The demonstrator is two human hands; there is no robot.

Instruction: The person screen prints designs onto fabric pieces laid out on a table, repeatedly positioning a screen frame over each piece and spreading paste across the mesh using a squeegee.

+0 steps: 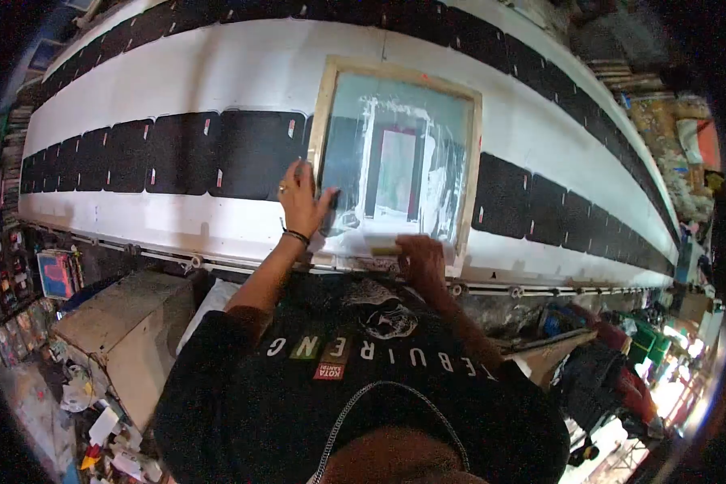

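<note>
A wooden-framed printing screen [328, 93] lies on the long white table, with white ink smeared around a rectangular design on its mesh. My left hand [301, 203] rests at the frame's left side, fingers stretched out and thumb apart over the mesh edge. Near the screen's lower edge, my right hand [422, 260] is closed on a squeegee [383, 244], which is blurred and partly hidden by the fingers. Black fabric pieces [184, 153] with small pale-and-red marks lie in a row on both sides of the screen and show dimly through its mesh.
Another row of black pieces [250, 10] runs along the table's far side. A rail [532, 290] with small fittings follows the near edge. A cardboard box [129, 323] stands at the left, and dark cloth [597, 379] is heaped at the right.
</note>
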